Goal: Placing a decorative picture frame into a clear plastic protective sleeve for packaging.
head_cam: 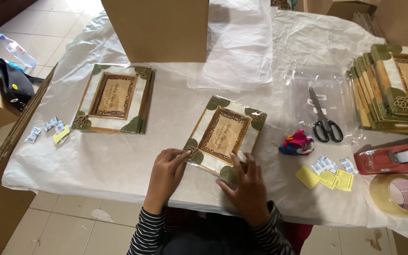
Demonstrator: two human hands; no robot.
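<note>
- The desk [119, 160] is covered edge to edge in thin, crinkled white paper sheeting, soft and easily shifted under a sliding load.
- A plain brown cardboard box [159, 28] stands at the far side, matt and stiff-walled.
- At the right edge sits a stack of frames [388, 94], flat rectangles of pale panel, wood-toned strips and green leaf-shaped corners.
- A single finished frame [114, 98] lies flat well to the left, apart from the hands.
- The wrapped frame [225, 134] lies near the front edge of the desk, turned at an angle, in a glossy clear film that catches light.
- The left hand [165, 177] has its fingers [178, 158] loosely spread, tips pressing the frame's near-left corner.
- The right hand [249, 189] lies fingers wide and flat over the near-right corner; neither hand closes around anything.
- To do this well, I judge it best to press evenly at both corners, keep the film taut and smooth, and hold the frame flat so the slick wrap does not slide on the paper.
- A red tape dispenser [393, 158] and a glossy tape roll [398, 194] lie at right.
- Black-handled scissors [324, 120] rest on a clear sheet.
- Small yellow slips [324, 178] and white sachets [324, 164] lie just beside a bright woven trinket [297, 143].
</note>
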